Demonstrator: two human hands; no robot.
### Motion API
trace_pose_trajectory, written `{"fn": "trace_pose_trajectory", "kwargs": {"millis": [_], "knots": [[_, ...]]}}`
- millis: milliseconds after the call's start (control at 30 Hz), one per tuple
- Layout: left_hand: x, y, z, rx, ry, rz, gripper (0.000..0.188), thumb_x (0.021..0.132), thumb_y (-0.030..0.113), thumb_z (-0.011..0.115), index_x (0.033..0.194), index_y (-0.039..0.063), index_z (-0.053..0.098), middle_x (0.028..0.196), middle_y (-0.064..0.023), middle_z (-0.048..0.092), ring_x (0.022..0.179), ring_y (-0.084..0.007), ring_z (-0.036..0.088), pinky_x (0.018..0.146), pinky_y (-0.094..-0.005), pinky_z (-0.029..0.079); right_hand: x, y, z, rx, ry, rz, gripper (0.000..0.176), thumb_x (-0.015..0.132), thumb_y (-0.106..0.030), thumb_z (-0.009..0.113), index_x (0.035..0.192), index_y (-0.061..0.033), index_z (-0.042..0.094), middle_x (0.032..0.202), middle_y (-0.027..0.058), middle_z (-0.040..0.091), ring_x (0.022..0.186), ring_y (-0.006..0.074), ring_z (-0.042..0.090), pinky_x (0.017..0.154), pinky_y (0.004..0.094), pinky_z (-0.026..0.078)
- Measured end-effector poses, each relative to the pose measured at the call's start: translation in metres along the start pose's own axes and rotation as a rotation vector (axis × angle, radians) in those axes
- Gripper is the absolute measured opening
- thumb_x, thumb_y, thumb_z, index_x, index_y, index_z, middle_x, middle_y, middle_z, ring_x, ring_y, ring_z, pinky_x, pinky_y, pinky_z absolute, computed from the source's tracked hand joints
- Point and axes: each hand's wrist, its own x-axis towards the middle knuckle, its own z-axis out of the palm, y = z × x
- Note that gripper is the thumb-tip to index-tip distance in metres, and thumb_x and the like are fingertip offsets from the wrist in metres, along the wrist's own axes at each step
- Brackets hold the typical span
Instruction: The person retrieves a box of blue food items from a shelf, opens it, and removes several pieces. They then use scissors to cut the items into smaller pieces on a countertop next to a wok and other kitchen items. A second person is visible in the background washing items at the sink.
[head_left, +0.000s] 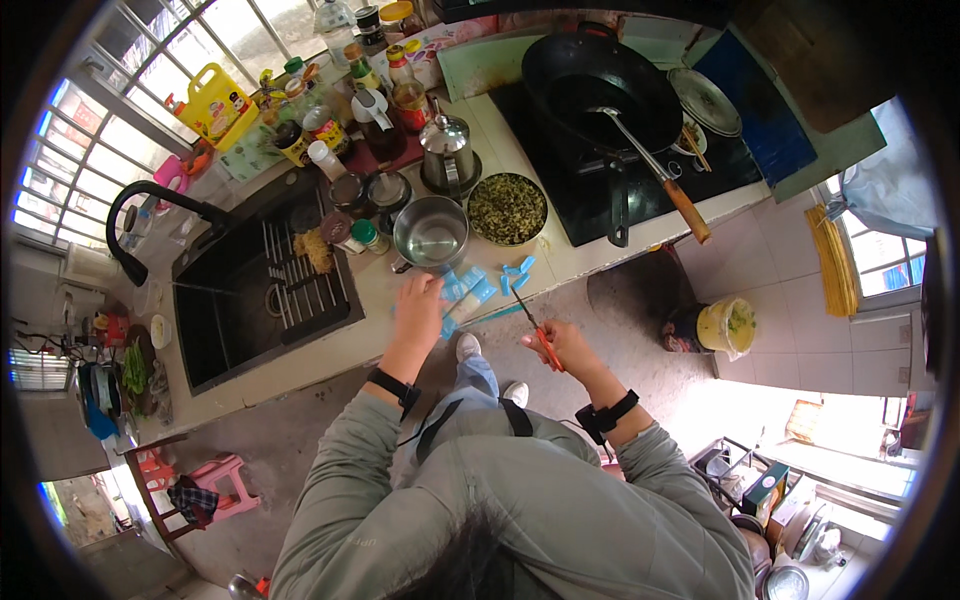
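My left hand (420, 309) rests at the counter's front edge on several blue-and-white plastic packets (466, 294), its fingers on their left side. In my right hand (562, 349) is a pair of scissors (547, 345) with orange-red handles. The blades point away from me towards some small blue cut-off strips (517, 274) lying right of the packets. Just behind the packets stands a stainless steel pot (431, 231) that looks to hold clear liquid. Beside it is a round bowl (508, 210) full of chopped dark green and yellowish food.
A black wok (604, 90) with a wooden-handled ladle (660, 174) sits on the black cooktop (577, 202) at the right. Left lies a dark sink (225, 300) with a black tap (150, 191). Jars, a metal kettle (448, 154) and sauce bottles crowd the counter behind.
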Motion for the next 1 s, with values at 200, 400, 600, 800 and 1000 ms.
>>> {"fn": "trace_pose_trajectory", "kwargs": {"millis": [200, 400, 600, 800, 1000], "knots": [[-0.017, 0.030, -0.038, -0.380, -0.296, -0.179, 0.038, 0.081, 0.022, 0.074, 0.112, 0.002, 0.064, 0.117, -0.0117, 0.061, 0.103, -0.0343, 0.059, 0.087, -0.0424, 0.048, -0.001, -0.011, 0.011, -0.016, 0.078, -0.183, 0.036, 0.085, -0.030, 0.076, 0.097, 0.0003, 0.061, 0.074, 0.0060, 0.064, 0.063, 0.0131, 0.059, 0.059, 0.0292, 0.048], [-0.041, 0.074, -0.046, -1.206, -0.640, -0.307, 0.057, 0.091, 0.018, 0.071, 0.137, -0.001, 0.042, 0.130, -0.0127, 0.055, 0.116, -0.0183, 0.055, 0.096, -0.0313, 0.047, -0.018, -0.048, 0.027, 0.065, -0.152, -0.412, 0.026, 0.089, -0.012, 0.068, 0.110, 0.0002, 0.061, 0.089, 0.0048, 0.066, 0.080, 0.0109, 0.059, 0.071, 0.0284, 0.050], [-0.045, 0.088, -0.065, -1.404, -0.687, -0.405, 0.057, 0.090, 0.017, 0.070, 0.136, -0.002, 0.043, 0.123, -0.0109, 0.058, 0.111, -0.0175, 0.058, 0.094, -0.0340, 0.050, -0.031, -0.065, 0.034, 0.082, -0.248, -0.483, 0.032, 0.087, -0.013, 0.067, 0.117, -0.0029, 0.060, 0.100, 0.0102, 0.068, 0.091, 0.0182, 0.064, 0.081, 0.0318, 0.051], [-0.056, 0.112, -0.064, -1.182, -0.863, -0.246, 0.058, 0.090, 0.020, 0.070, 0.138, 0.001, 0.042, 0.127, -0.0081, 0.055, 0.114, -0.0185, 0.056, 0.097, -0.0352, 0.047, -0.068, -0.023, 0.020, -0.035, -0.131, -0.676, 0.041, 0.079, -0.017, 0.071, 0.117, -0.0056, 0.064, 0.106, 0.0163, 0.065, 0.098, 0.0338, 0.063, 0.087, 0.0413, 0.050], [-0.067, 0.133, -0.039, -0.566, -1.191, -0.062, 0.055, 0.084, 0.018, 0.076, 0.129, -0.004, 0.052, 0.111, -0.0140, 0.067, 0.100, -0.0205, 0.064, 0.087, -0.0333, 0.051, -0.166, 0.055, 0.013, 0.001, 0.299, -0.268, 0.030, 0.076, -0.013, 0.073, 0.105, -0.0058, 0.070, 0.083, 0.0157, 0.068, 0.074, 0.0285, 0.065, 0.071, 0.0368, 0.052]]}}
